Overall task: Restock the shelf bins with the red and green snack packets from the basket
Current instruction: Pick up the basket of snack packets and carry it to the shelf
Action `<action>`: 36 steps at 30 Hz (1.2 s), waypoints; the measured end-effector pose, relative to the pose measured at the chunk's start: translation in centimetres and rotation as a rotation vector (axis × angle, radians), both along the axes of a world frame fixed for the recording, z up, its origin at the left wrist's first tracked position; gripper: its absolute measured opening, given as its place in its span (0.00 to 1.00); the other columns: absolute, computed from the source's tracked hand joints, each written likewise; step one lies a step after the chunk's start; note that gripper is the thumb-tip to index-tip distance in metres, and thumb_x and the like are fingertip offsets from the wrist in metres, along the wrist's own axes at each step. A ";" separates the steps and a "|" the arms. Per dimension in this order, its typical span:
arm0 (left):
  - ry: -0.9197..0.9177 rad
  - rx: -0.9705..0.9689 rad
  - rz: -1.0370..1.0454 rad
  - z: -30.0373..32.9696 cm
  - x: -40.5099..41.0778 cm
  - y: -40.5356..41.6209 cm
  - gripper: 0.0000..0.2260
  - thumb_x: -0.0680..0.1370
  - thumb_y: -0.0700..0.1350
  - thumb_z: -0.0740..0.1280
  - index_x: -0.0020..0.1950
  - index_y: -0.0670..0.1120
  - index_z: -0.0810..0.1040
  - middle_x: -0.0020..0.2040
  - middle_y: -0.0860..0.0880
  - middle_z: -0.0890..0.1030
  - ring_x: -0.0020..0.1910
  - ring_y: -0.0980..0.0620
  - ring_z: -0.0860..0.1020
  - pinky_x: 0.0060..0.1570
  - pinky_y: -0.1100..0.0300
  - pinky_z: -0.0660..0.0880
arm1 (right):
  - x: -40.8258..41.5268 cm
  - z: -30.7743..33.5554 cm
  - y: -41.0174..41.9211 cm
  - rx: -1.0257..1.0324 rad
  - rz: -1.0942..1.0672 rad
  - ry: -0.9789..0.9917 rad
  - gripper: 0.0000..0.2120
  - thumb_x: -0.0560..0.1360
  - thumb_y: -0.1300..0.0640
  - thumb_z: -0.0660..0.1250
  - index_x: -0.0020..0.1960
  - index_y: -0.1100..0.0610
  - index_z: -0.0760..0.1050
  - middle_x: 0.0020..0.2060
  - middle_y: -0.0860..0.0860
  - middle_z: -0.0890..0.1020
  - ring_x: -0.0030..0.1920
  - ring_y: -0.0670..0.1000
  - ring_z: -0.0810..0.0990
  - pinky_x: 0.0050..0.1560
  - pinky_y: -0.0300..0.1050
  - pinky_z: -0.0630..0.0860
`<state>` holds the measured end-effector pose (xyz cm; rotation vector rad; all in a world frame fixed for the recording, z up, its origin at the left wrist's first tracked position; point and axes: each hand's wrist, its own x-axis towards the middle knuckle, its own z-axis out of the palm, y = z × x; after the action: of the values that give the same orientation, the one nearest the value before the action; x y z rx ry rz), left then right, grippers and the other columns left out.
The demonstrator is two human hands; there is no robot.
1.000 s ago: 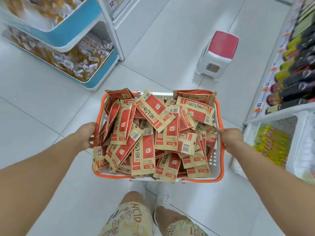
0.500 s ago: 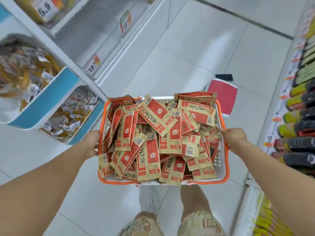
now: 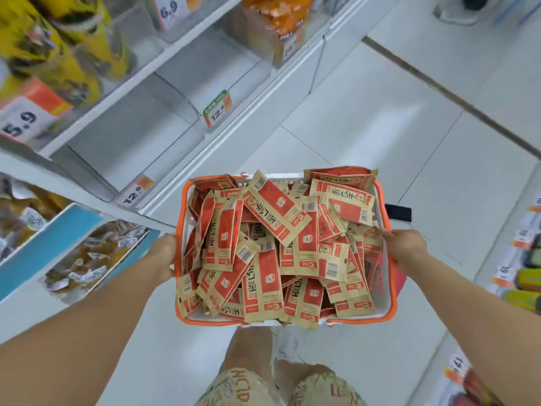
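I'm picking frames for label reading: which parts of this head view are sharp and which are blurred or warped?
Head view: the red and tan snack packets in the orange-rimmed white basket are sharp; the yellow shelf packs and white price tags at upper left smear with motion blur; the shelf edges bow from wide-angle distortion; soft glare lies on the white floor tiles.

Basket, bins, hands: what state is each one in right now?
Basket: heaped full, carried off the floor.
Red packets: loose pile, none taken out.
Clear shelf bins: empty.
Left hand: grips the basket's left rim.
Right hand: grips the right rim.
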<state>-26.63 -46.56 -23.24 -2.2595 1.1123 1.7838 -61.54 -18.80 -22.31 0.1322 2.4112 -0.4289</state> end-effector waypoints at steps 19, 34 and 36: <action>-0.029 0.085 0.299 -11.2 -14.0 -10.5 0.10 0.79 0.38 0.56 0.44 0.44 0.77 0.39 0.44 0.78 0.38 0.47 0.76 0.39 0.54 0.75 | -21.9 -8.3 -23.0 0.020 0.234 -0.024 0.13 0.78 0.46 0.69 0.44 0.55 0.81 0.37 0.55 0.84 0.35 0.56 0.83 0.37 0.50 0.81; -0.092 0.085 0.752 -20.0 -12.2 -7.5 0.11 0.79 0.36 0.57 0.42 0.45 0.76 0.40 0.45 0.75 0.37 0.49 0.74 0.40 0.54 0.72 | -22.6 -18.5 -34.5 0.061 0.536 -0.037 0.16 0.79 0.45 0.67 0.55 0.55 0.84 0.38 0.55 0.85 0.31 0.54 0.80 0.26 0.41 0.71; -0.110 0.079 0.799 -21.9 -12.3 -7.1 0.11 0.79 0.36 0.57 0.42 0.45 0.76 0.39 0.46 0.75 0.36 0.50 0.73 0.37 0.56 0.71 | -22.8 -20.8 -36.2 0.046 0.578 -0.065 0.15 0.79 0.45 0.67 0.55 0.55 0.84 0.37 0.54 0.84 0.32 0.54 0.80 0.28 0.42 0.73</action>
<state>-38.96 -53.64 -45.13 -2.9366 0.0803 1.8013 -84.30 -55.04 -43.10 -0.5117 2.2621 -0.0982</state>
